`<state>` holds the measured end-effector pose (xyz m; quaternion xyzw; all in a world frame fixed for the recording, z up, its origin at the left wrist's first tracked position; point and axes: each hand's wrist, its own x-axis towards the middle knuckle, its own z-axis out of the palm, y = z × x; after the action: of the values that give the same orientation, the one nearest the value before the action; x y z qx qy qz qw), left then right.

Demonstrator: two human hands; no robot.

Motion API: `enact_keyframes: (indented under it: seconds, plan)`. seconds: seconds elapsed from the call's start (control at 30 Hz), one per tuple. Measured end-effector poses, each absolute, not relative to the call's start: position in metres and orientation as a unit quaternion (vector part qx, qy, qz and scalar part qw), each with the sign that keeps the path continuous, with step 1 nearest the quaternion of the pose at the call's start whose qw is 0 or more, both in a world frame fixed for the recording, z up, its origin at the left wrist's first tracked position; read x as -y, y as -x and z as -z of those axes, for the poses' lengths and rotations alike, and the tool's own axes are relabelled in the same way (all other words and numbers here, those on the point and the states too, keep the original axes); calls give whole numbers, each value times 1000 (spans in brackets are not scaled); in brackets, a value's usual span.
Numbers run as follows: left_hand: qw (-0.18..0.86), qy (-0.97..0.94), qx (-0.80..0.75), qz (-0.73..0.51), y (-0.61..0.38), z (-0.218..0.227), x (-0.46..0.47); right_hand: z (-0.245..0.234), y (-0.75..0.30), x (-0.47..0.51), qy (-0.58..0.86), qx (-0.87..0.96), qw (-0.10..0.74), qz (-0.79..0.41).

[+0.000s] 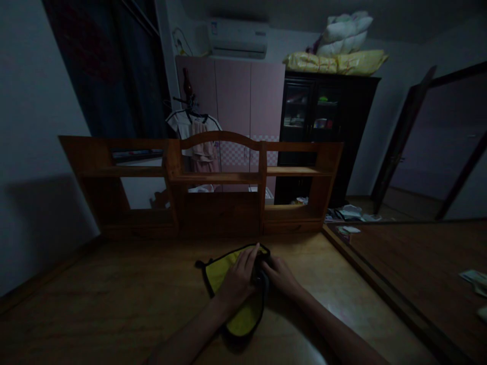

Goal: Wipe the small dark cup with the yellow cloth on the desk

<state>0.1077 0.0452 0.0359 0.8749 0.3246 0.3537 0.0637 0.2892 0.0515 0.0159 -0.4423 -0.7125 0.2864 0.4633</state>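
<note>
A yellow cloth with a dark border [220, 271] lies on the wooden desk [114, 299] in front of me. My left hand [238, 279] rests flat on the cloth with its fingers stretched forward. My right hand [279, 274] is at the cloth's right edge, fingers curled on a dark fold or small dark thing there; the dim light hides what exactly it grips. Part of the cloth [243, 322] shows below my left wrist.
A wooden shelf unit [213, 177] stands along the desk's back edge. Behind it are a clothes rack [194, 126], pink wardrobe [243, 101] and dark cabinet [323, 116] with bedding on top. The floor at right holds scattered papers [352, 213]. The room is dim.
</note>
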Motion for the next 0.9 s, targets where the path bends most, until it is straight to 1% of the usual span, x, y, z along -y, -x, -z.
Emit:
enact_keyframes:
  seconds: [0.33, 0.43, 0.63, 0.73, 0.9]
  plan:
    - [149, -824, -360, -412, -110, -34, -48, -28, -286, -43, 452, 690, 472, -312]
    - [163, -815, -367, -416, -110, -35, -48, -30, -286, -43, 461, 686, 470, -310]
    - [174, -811, -374, -415, -109, -37, -46, -34, -288, -39, 444, 678, 466, -354]
    - [177, -807, -377, -418, -109, -37, -46, -30, -293, -38, 447, 670, 471, -360]
    - [186, -802, -373, -429, -110, -39, -47, -15, -302, -42, 476, 669, 470, -324]
